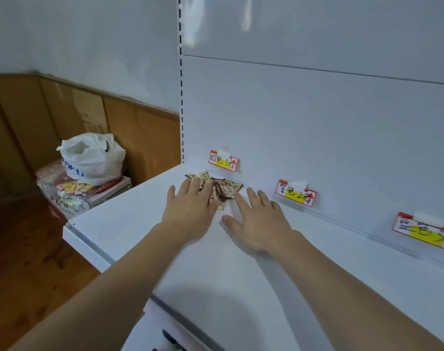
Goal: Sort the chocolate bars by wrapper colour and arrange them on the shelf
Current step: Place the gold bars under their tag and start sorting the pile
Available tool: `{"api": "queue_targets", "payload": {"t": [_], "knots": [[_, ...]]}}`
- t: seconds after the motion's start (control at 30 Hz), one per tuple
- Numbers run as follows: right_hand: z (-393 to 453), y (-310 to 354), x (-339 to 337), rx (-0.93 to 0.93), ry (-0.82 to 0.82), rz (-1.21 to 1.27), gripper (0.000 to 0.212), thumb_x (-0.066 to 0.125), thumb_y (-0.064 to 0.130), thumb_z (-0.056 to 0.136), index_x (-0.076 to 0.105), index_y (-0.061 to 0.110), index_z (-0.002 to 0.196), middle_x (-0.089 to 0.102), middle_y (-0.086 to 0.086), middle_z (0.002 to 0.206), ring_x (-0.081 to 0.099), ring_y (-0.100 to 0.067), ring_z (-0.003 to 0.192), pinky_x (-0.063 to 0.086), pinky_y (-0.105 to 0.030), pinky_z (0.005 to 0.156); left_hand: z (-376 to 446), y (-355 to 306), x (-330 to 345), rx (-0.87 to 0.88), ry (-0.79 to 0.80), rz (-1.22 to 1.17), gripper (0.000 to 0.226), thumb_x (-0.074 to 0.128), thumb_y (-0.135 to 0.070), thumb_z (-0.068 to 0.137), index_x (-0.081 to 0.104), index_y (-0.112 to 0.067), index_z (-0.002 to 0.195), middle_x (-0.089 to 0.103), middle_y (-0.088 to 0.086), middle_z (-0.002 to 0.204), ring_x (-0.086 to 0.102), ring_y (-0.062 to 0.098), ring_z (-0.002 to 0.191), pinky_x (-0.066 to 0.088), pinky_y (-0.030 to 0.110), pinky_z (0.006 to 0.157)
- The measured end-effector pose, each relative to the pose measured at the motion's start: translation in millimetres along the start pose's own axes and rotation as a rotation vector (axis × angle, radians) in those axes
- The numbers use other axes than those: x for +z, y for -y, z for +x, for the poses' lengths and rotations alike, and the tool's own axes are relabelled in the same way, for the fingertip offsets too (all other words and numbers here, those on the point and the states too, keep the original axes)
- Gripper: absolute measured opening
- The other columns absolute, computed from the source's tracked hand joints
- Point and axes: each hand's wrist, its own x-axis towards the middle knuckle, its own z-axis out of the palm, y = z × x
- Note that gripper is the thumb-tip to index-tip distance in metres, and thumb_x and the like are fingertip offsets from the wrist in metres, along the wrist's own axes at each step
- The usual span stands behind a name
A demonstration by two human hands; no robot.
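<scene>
left hand (190,210) on chocolate bars (222,190), handwritten tags (223,162)

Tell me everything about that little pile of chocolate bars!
The chocolate bars are small flat sticks in shiny gold and dark brown wrappers, heaped loosely at the back of the white shelf under a red and yellow label. The left hand lies flat on some; the right hand rests beside them.
</scene>
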Motion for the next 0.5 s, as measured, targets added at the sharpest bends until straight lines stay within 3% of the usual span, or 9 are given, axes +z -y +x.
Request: {"api": "queue_targets", "payload": {"t": [0.3,0.5], "knots": [[-179.7,-71.8,-30.0,0.148,-0.040,-0.007,0.083,0.014,0.077,0.099,0.010,0.029,0.166,0.003,-0.005,0.175,-0.003,-0.030,0.161,0.008,-0.054,0.128,-101.2,-160.7,-35.5,0.198,0.058,-0.112,0.066,0.025,-0.059,0.107,0.020,-0.026,0.164,0.016,0.004,0.173,0.005,0.027,0.160,0.007,0.054,0.128],[-307.8,-139.4,-38.8,0.284,-0.082,0.007,0.079,0.021,0.072,0.102,0.008,0.029,0.167,0.003,-0.004,0.175,-0.005,-0.028,0.160,0.008,-0.052,0.129,-170.2,-273.1,-37.1,0.408,0.045,-0.188,0.061,0.031,-0.053,0.108,0.028,-0.024,0.162,0.029,0.003,0.169,0.017,0.026,0.158,0.016,0.050,0.127]]}}
